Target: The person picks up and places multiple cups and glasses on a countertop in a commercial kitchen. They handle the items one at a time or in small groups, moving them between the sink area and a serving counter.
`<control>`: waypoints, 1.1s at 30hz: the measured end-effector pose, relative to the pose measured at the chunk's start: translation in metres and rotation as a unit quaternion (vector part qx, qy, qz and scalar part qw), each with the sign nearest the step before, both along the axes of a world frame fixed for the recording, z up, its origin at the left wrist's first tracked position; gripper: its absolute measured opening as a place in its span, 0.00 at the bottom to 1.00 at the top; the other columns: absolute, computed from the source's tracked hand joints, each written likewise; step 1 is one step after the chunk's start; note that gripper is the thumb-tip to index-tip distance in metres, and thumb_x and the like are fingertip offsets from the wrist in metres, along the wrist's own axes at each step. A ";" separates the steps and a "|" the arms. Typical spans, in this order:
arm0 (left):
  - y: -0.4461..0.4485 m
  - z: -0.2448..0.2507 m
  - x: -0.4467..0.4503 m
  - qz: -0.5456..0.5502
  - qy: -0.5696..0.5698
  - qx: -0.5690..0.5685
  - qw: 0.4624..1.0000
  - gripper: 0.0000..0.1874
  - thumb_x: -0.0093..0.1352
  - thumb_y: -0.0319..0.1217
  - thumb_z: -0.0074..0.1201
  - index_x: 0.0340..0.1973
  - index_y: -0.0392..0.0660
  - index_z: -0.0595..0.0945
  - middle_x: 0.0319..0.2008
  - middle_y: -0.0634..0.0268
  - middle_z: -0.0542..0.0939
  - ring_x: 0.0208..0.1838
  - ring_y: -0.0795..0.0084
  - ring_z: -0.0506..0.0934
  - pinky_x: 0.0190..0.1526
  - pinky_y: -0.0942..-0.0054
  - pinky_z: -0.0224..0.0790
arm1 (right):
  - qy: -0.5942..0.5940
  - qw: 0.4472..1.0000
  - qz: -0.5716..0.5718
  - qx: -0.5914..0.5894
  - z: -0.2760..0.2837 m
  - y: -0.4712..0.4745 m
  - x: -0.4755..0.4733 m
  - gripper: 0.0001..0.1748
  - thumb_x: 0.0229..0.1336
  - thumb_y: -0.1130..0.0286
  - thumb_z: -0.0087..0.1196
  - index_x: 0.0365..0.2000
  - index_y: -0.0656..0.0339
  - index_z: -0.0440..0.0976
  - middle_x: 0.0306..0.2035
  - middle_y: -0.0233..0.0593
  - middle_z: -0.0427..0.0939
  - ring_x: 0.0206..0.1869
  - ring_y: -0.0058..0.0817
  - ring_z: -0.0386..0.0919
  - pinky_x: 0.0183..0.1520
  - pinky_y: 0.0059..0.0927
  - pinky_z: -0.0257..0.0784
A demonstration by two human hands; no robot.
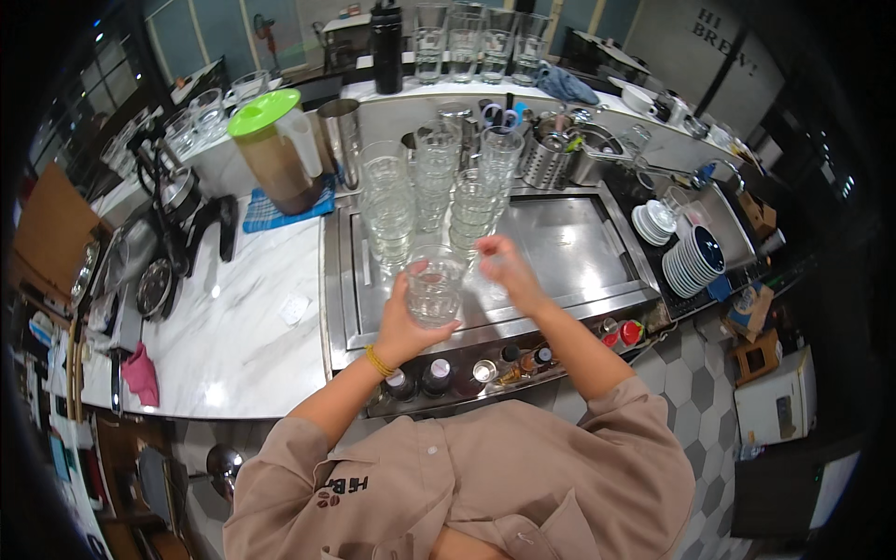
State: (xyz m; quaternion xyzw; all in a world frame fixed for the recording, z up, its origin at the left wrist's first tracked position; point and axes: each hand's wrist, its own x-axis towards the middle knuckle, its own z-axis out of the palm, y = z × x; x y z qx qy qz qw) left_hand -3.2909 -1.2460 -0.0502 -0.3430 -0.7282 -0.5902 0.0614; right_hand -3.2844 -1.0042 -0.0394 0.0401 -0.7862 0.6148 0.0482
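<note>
My left hand [413,318] is wrapped around a clear drinking glass [435,290], above the front of the steel counter inset. My right hand [509,273] is raised just right of that glass, apart from it; its fingers are blurred and loosely curled, with nothing visible in them. Beyond my hands, tall stacks of clear glasses stand on the steel: a left stack [388,210], a middle stack [435,168] and a right stack [472,210]. The right hand is close to the base of the right stack.
A green-lidded pitcher [276,154] stands on a blue checked cloth [255,215] at left. Further right are a perforated steel utensil holder [544,161], stacked bowls [689,262] and a sink [735,231]. Bottles [437,374] line the front rail. More glasses [464,49] stand on the back ledge.
</note>
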 end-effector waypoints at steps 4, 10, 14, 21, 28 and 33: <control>-0.051 -0.008 0.006 0.075 -0.039 0.063 0.994 0.50 0.49 0.31 0.76 0.63 0.42 0.61 0.57 0.57 0.69 0.56 0.62 0.74 0.58 0.65 0.68 | 0.048 0.974 -0.144 0.168 -0.035 0.017 -0.049 0.56 0.34 0.47 0.76 0.58 0.66 0.61 0.56 0.47 0.68 0.64 0.40 0.63 0.64 0.41 0.62; -0.132 -0.020 0.017 0.175 -0.058 0.072 0.980 0.49 0.50 0.29 0.75 0.63 0.44 0.60 0.56 0.56 0.68 0.58 0.65 0.71 0.58 0.65 0.69 | 0.042 0.983 -0.115 0.138 -0.063 0.010 -0.091 0.55 0.28 0.54 0.79 0.57 0.67 0.64 0.53 0.50 0.75 0.56 0.39 0.74 0.60 0.37 0.68; -0.177 -0.031 0.025 0.242 -0.053 0.075 0.966 0.49 0.51 0.28 0.74 0.64 0.45 0.59 0.53 0.56 0.69 0.57 0.65 0.71 0.57 0.65 0.70 | 0.061 0.978 -0.092 0.179 -0.057 0.012 -0.079 0.48 0.32 0.60 0.77 0.55 0.66 0.66 0.49 0.47 0.77 0.51 0.38 0.77 0.55 0.36 0.72; -0.250 -0.041 -0.002 0.318 -0.066 0.111 0.939 0.48 0.51 0.25 0.74 0.62 0.44 0.58 0.54 0.55 0.70 0.57 0.66 0.73 0.56 0.67 0.71 | 0.023 0.986 0.021 0.164 0.028 -0.018 0.000 0.39 0.32 0.64 0.75 0.48 0.65 0.72 0.45 0.42 0.80 0.47 0.31 0.79 0.52 0.34 0.74; -0.295 -0.055 -0.123 0.287 -0.048 0.098 0.952 0.47 0.51 0.28 0.74 0.62 0.43 0.61 0.56 0.55 0.70 0.58 0.66 0.72 0.58 0.69 0.67 | -0.028 0.986 0.138 0.085 0.083 -0.144 0.020 0.41 0.33 0.65 0.76 0.50 0.66 0.71 0.45 0.41 0.79 0.48 0.31 0.78 0.53 0.34 0.73; -0.302 -0.069 -0.211 0.273 -0.088 0.094 0.953 0.48 0.49 0.30 0.76 0.60 0.44 0.61 0.55 0.56 0.73 0.56 0.65 0.74 0.57 0.70 0.68 | 0.044 0.980 0.135 0.138 0.052 -0.258 -0.034 0.41 0.33 0.63 0.77 0.51 0.65 0.71 0.47 0.42 0.79 0.50 0.32 0.78 0.56 0.33 0.73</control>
